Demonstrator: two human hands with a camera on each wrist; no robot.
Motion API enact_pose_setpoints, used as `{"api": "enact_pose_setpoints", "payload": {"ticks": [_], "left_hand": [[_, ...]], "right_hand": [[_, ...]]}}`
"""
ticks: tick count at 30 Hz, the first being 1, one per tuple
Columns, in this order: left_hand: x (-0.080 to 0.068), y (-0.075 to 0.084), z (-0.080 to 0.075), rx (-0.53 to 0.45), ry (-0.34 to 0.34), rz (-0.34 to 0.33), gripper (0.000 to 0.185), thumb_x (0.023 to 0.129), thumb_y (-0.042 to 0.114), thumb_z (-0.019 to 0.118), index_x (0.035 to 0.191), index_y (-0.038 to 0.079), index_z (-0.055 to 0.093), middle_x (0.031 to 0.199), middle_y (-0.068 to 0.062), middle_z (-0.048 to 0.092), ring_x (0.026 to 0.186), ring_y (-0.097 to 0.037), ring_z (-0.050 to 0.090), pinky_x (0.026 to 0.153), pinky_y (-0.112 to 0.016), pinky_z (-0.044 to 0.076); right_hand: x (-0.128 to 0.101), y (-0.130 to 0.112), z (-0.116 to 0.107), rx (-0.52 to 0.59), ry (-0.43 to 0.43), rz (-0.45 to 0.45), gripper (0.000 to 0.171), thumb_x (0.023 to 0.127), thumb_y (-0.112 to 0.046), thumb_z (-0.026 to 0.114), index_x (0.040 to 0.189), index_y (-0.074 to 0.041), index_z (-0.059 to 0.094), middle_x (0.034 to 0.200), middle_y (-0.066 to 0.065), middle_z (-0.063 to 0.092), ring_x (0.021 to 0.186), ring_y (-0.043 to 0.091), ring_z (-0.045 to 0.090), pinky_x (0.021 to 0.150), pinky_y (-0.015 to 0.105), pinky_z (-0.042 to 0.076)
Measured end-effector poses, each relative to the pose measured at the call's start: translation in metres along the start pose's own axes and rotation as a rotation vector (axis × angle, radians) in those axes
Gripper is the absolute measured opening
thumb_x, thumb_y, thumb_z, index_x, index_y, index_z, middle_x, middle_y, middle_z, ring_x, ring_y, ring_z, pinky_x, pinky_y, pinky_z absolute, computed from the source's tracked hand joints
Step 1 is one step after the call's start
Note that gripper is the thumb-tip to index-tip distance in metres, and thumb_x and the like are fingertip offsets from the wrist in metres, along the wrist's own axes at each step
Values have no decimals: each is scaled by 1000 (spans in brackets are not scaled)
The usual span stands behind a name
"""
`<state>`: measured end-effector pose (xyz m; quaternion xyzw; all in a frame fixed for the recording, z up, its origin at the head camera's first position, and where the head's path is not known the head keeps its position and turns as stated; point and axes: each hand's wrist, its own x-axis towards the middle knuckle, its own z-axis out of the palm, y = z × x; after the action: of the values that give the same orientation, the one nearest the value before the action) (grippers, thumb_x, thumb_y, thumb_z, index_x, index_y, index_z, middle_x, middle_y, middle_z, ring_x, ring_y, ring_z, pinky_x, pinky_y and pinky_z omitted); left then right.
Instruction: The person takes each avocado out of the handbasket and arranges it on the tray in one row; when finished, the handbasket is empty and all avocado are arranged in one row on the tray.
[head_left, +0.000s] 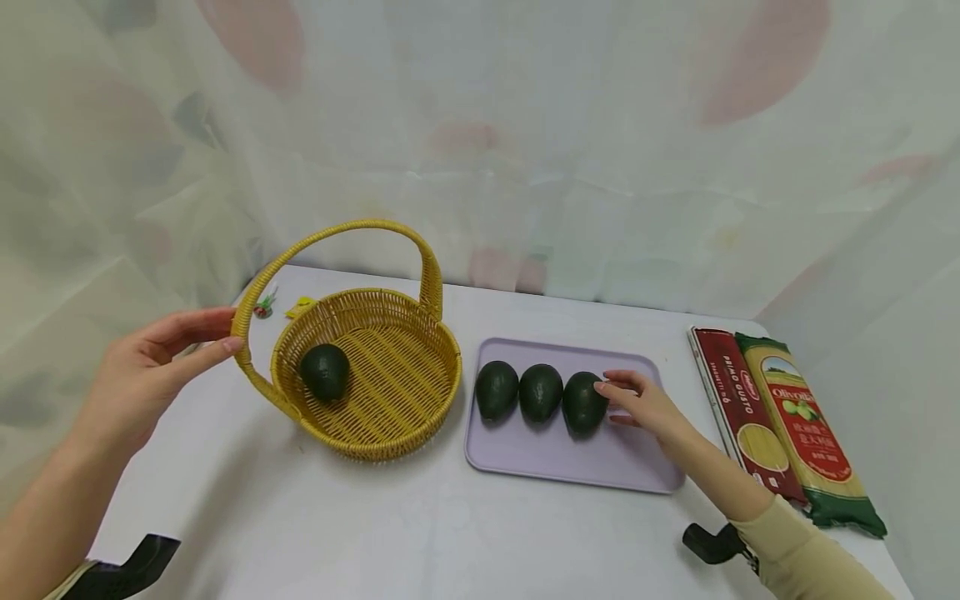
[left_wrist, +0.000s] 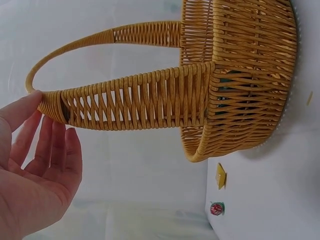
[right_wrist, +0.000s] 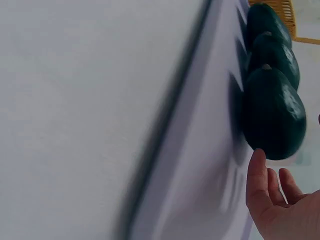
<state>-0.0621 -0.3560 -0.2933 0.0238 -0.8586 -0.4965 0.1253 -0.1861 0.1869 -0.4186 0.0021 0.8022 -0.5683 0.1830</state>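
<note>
My left hand (head_left: 138, 375) pinches the handle (left_wrist: 135, 100) of a yellow woven basket (head_left: 382, 446) between thumb and fingers, on the handle's left side. One dark green avocado (head_left: 325, 372) lies inside the basket at its left. On a pale purple tray (head_left: 570, 467), three more stand in a row: a left avocado (head_left: 497, 391), a middle avocado (head_left: 541, 393) and a right avocado (head_left: 583, 404). Beside the right one is my right hand (head_left: 648, 408), its fingers loosely extended. In the right wrist view a fingertip (right_wrist: 258, 157) meets that avocado's lower end; no grip shows.
Right of the tray lie a red spaghetti pack (head_left: 746, 408) and a green-ended pasta bag (head_left: 806, 425). Behind the basket's left side are a small yellow item (head_left: 301, 307) and a small red-and-green item (head_left: 263, 308). A patterned curtain (head_left: 562, 150) hangs behind the white table (head_left: 375, 525).
</note>
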Motion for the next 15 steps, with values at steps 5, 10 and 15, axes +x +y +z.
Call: {"api": "enact_pose_setpoints", "payload": {"ticks": [5, 10, 15], "left_hand": [[-1, 0, 0, 8, 4, 9, 38, 92, 9, 68, 130, 6, 60, 108, 14, 68, 115, -3, 50, 81, -12, 40], [-2, 0, -1, 12, 7, 24, 38, 92, 8, 68, 129, 6, 61, 108, 14, 68, 113, -3, 51, 81, -12, 40], [-3, 1, 0, 9, 19, 46, 37, 91, 6, 68, 128, 5, 61, 107, 14, 68, 111, -4, 52, 82, -12, 40]], "right_hand": [[-2, -17, -5, -46, 27, -55, 66, 95, -37, 63, 143, 2, 41, 137, 21, 46, 114, 27, 55, 85, 30, 54], [-3, -32, -4, -44, 27, -116, 64, 96, -40, 62, 142, 0, 43, 138, 20, 47, 125, 36, 47, 87, 29, 53], [0, -47, 7, -5, 3, -148, 57, 96, -36, 63, 138, 1, 48, 136, 19, 50, 125, 37, 47, 88, 29, 52]]}}
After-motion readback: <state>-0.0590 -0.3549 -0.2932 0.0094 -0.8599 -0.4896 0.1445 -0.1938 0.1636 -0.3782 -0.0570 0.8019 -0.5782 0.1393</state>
